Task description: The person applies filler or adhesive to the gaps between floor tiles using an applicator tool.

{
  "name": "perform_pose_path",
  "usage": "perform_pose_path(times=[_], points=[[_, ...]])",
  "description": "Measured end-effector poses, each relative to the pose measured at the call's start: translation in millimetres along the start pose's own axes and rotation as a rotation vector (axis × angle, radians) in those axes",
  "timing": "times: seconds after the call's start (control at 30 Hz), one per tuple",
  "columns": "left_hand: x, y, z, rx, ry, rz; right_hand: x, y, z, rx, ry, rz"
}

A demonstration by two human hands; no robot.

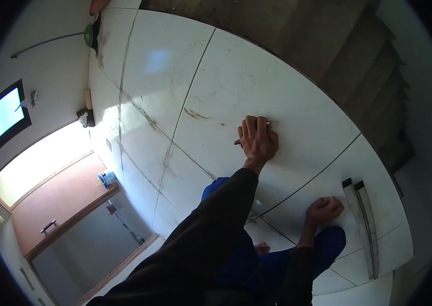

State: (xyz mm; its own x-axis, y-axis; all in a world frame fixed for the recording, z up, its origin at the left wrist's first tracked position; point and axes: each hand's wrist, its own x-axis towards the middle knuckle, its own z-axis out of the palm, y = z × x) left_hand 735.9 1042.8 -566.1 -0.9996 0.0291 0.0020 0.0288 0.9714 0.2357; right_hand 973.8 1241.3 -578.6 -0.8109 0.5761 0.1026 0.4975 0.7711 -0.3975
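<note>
My left hand (258,140) presses down on a large white floor tile (272,86), its fingers curled over something mostly hidden. A short brown end (237,143) sticks out on the hand's left side, and a small pale edge (269,124) shows past the fingertips. What kind of thing it is cannot be made out. My right hand (324,210) is closed in a loose fist just above the tiles by my right knee. Whether anything is inside that fist is hidden. Two long grey metal bars (363,224) lie side by side to its right.
Brown smears (195,115) mark the tile left of my left hand. Stairs (364,56) drop beyond the curved tile edge at upper right. A dark bundle (85,118) and a green round object (89,35) stand along the wall. A blue-and-white container (106,178) sits near the doorway.
</note>
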Motion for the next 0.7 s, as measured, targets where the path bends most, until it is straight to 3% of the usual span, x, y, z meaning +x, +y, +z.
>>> perform_pose_path(times=[0.7], points=[[-11, -7, -12, -0.154, 0.106, 0.044, -12, -1, 5, -0.190, 0.126, 0.010]])
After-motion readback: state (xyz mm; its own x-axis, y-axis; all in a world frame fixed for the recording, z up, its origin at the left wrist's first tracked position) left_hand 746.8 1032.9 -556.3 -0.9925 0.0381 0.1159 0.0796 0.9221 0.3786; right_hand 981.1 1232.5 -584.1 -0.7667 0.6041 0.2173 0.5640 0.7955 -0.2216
